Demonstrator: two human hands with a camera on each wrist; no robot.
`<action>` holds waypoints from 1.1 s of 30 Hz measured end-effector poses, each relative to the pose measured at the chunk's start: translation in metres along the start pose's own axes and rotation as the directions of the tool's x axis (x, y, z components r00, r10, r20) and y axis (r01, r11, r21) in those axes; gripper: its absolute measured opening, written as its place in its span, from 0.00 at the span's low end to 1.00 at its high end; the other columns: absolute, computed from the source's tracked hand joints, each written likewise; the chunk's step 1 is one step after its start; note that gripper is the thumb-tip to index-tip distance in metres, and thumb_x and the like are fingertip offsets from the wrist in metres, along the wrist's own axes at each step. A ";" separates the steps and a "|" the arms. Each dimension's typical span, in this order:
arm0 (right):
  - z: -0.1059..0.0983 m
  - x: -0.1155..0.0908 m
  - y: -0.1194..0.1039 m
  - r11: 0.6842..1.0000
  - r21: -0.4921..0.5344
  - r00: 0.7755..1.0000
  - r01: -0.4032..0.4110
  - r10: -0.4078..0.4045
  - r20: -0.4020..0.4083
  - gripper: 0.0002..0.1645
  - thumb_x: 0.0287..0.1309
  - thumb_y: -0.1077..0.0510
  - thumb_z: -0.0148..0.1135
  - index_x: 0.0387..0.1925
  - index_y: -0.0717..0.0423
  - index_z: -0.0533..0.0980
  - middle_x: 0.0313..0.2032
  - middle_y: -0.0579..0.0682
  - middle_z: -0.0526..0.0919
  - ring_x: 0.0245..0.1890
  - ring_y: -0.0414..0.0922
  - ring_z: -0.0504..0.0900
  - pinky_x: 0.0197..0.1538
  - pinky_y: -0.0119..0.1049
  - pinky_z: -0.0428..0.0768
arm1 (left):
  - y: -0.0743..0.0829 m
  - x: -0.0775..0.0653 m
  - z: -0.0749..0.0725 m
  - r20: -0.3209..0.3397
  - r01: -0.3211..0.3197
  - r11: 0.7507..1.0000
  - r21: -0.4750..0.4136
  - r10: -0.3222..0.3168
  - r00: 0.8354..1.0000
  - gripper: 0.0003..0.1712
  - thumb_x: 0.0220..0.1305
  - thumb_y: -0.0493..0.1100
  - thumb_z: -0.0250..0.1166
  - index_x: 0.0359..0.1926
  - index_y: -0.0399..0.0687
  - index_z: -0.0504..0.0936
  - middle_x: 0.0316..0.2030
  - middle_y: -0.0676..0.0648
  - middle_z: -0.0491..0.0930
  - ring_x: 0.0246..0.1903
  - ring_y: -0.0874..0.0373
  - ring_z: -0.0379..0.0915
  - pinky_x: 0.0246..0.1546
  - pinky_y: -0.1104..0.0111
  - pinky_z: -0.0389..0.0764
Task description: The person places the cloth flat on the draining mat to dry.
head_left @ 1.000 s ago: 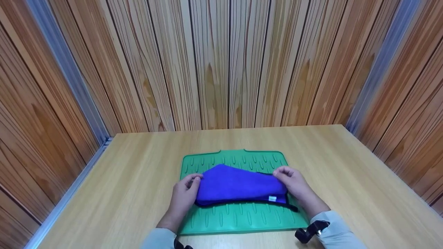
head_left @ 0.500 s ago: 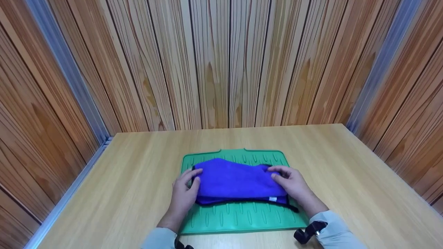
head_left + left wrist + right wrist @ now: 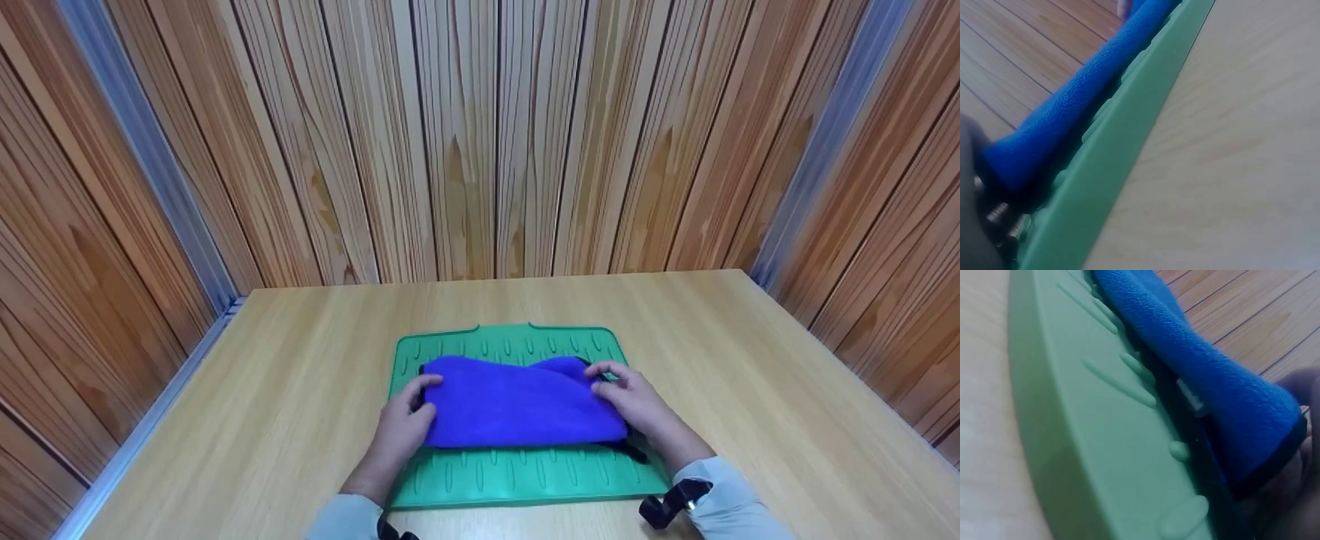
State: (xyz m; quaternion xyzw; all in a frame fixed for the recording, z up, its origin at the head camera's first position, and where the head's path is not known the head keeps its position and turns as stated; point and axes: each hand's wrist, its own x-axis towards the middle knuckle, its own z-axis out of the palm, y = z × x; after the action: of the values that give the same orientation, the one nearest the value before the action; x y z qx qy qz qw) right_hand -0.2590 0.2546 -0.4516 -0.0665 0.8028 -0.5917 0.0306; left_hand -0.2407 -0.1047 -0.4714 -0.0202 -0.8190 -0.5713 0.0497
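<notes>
A folded blue cloth (image 3: 517, 405) with dark edging lies across the green ridged mat (image 3: 517, 476). At its left end, my left hand (image 3: 401, 427) holds the edge between thumb and curved fingers. The right end is held the same way by my right hand (image 3: 634, 397), whose index finger lies near the raised back corner. In the right wrist view the rolled front fold of the blue cloth (image 3: 1207, 377) stands a little above the mat, with a pale tag (image 3: 1189, 396) under it. Most of the left hand's fingers are hidden in the left wrist view.
The mat sits on a light wooden table (image 3: 300, 360). Wood-panelled walls (image 3: 480, 142) rise behind and at both sides. A dark strap end (image 3: 634, 451) pokes out from under the cloth's right front corner. Black wrist mounts (image 3: 675, 502) sit on both sleeves.
The cloth's upper layer has come toward me, and its front fold now covers the white tag and dark front edging in the head view. The back peak is lower. Both hands stay at the ends.
</notes>
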 end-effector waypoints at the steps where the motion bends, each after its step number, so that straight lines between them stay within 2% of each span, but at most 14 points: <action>1: 0.001 0.000 0.001 0.999 -0.037 1.000 0.008 -0.007 0.011 0.16 0.70 0.62 0.57 0.56 0.61 0.76 0.53 0.58 0.79 0.53 0.52 0.77 0.55 0.42 0.74 | -0.001 0.000 0.000 0.019 0.000 1.000 0.026 -0.001 1.000 0.27 0.64 0.34 0.55 0.63 0.56 0.79 0.64 0.39 0.73 0.59 0.44 0.68 0.49 0.57 0.73; 4: 0.003 -0.001 0.003 0.994 -0.106 1.000 0.024 -0.023 0.016 0.18 0.69 0.62 0.58 0.59 0.59 0.77 0.65 0.60 0.73 0.68 0.58 0.67 0.66 0.50 0.66 | -0.001 0.000 0.002 0.034 -0.023 0.996 0.085 0.021 0.999 0.31 0.61 0.34 0.55 0.66 0.55 0.78 0.70 0.39 0.68 0.69 0.39 0.61 0.61 0.47 0.69; 7: 0.003 -0.001 0.003 0.994 -0.108 1.000 0.020 -0.020 -0.006 0.21 0.69 0.63 0.58 0.62 0.58 0.77 0.68 0.60 0.71 0.70 0.57 0.64 0.66 0.49 0.66 | -0.001 0.000 0.001 0.021 -0.068 0.996 0.058 0.066 0.998 0.33 0.61 0.33 0.56 0.68 0.50 0.75 0.73 0.37 0.63 0.74 0.37 0.53 0.69 0.42 0.60; 12: 0.001 -0.001 -0.002 0.997 0.031 0.985 0.077 -0.071 -0.154 0.22 0.71 0.63 0.58 0.63 0.59 0.77 0.65 0.58 0.75 0.59 0.48 0.76 0.53 0.33 0.77 | 0.000 -0.004 -0.001 -0.053 -0.167 0.984 -0.067 0.163 0.985 0.28 0.69 0.34 0.56 0.69 0.53 0.76 0.76 0.38 0.57 0.76 0.37 0.46 0.71 0.42 0.56; 16: -0.001 0.000 -0.003 0.978 0.133 0.954 0.159 -0.118 -0.275 0.18 0.68 0.66 0.61 0.58 0.65 0.78 0.50 0.52 0.84 0.45 0.40 0.81 0.45 0.28 0.78 | 0.001 -0.005 -0.003 -0.145 -0.240 0.965 -0.109 0.224 0.964 0.19 0.75 0.36 0.56 0.62 0.51 0.82 0.70 0.41 0.68 0.73 0.41 0.56 0.71 0.43 0.58; 19: -0.002 0.002 -0.001 0.978 0.135 0.966 0.160 -0.126 -0.227 0.14 0.67 0.68 0.60 0.52 0.72 0.77 0.34 0.46 0.82 0.32 0.38 0.78 0.38 0.28 0.75 | -0.001 -0.003 -0.002 -0.183 -0.216 0.973 -0.086 0.197 0.963 0.13 0.76 0.38 0.56 0.50 0.49 0.87 0.55 0.43 0.79 0.60 0.46 0.70 0.62 0.49 0.71; 21: -0.003 0.002 0.001 0.987 0.112 0.986 0.113 -0.098 -0.132 0.14 0.66 0.69 0.58 0.51 0.73 0.74 0.26 0.44 0.75 0.27 0.38 0.73 0.33 0.28 0.72 | -0.001 0.000 -0.001 -0.174 -0.170 0.984 -0.050 0.159 0.972 0.11 0.74 0.38 0.57 0.45 0.49 0.87 0.43 0.45 0.80 0.48 0.49 0.74 0.51 0.55 0.75; 22: -0.003 0.002 0.002 0.992 0.095 0.994 0.081 -0.073 -0.079 0.15 0.65 0.69 0.57 0.52 0.72 0.73 0.25 0.44 0.74 0.26 0.38 0.73 0.32 0.29 0.72 | -0.002 0.001 0.000 -0.159 -0.146 0.989 -0.021 0.141 0.977 0.10 0.73 0.37 0.58 0.45 0.50 0.86 0.42 0.46 0.80 0.46 0.50 0.73 0.48 0.56 0.75; 23: -0.003 0.001 0.003 0.996 0.064 0.998 0.054 -0.052 -0.034 0.16 0.64 0.69 0.57 0.53 0.70 0.72 0.27 0.45 0.75 0.27 0.39 0.73 0.33 0.30 0.72 | -0.002 0.002 0.001 -0.140 -0.128 0.992 0.018 0.129 0.982 0.11 0.71 0.36 0.58 0.46 0.51 0.86 0.43 0.46 0.80 0.46 0.51 0.74 0.48 0.56 0.74; 25: -0.002 0.001 0.004 1.000 -0.009 1.000 0.021 -0.021 0.023 0.20 0.63 0.68 0.57 0.56 0.65 0.73 0.34 0.50 0.79 0.34 0.44 0.77 0.38 0.33 0.74 | -0.003 0.002 0.002 -0.094 -0.098 0.991 0.093 0.107 0.990 0.17 0.67 0.35 0.59 0.53 0.52 0.84 0.49 0.45 0.81 0.52 0.48 0.74 0.54 0.51 0.72; 27: -0.001 0.000 0.004 0.998 -0.065 0.999 0.010 -0.008 0.032 0.22 0.63 0.67 0.57 0.59 0.62 0.74 0.49 0.56 0.81 0.49 0.50 0.78 0.48 0.37 0.74 | -0.003 0.002 0.002 -0.062 -0.079 0.984 0.161 0.090 0.994 0.24 0.63 0.35 0.59 0.59 0.52 0.82 0.57 0.43 0.80 0.60 0.44 0.70 0.61 0.45 0.65; 29: 0.000 0.000 0.005 0.995 -0.095 1.000 0.012 -0.012 0.009 0.24 0.64 0.66 0.58 0.61 0.60 0.76 0.62 0.59 0.76 0.59 0.52 0.73 0.55 0.38 0.71 | -0.003 0.001 0.002 -0.051 -0.069 0.978 0.198 0.080 0.995 0.28 0.61 0.35 0.59 0.63 0.52 0.80 0.65 0.42 0.75 0.67 0.40 0.63 0.65 0.39 0.58; 30: 0.000 0.000 0.005 0.996 -0.091 1.000 0.011 -0.012 -0.004 0.24 0.64 0.66 0.58 0.62 0.60 0.76 0.64 0.59 0.74 0.60 0.51 0.73 0.55 0.37 0.72 | -0.002 0.001 0.002 -0.053 -0.071 0.978 0.198 0.083 0.995 0.29 0.61 0.35 0.59 0.64 0.52 0.80 0.66 0.41 0.74 0.69 0.39 0.60 0.66 0.38 0.55; 33: 0.000 0.001 0.004 0.999 -0.031 0.998 0.035 -0.037 -0.052 0.24 0.66 0.67 0.58 0.64 0.61 0.76 0.65 0.61 0.73 0.44 0.46 0.80 0.45 0.33 0.76 | -0.002 0.001 0.001 -0.091 -0.140 0.979 0.151 0.155 0.984 0.28 0.63 0.34 0.59 0.64 0.48 0.80 0.68 0.39 0.71 0.71 0.38 0.56 0.67 0.38 0.52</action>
State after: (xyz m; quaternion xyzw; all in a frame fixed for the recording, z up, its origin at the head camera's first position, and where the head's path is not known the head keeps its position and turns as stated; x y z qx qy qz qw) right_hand -0.2602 0.2554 -0.4558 -0.0659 0.8107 -0.5817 -0.0020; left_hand -0.2416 -0.1041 -0.4737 -0.0481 -0.8506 -0.5059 0.1349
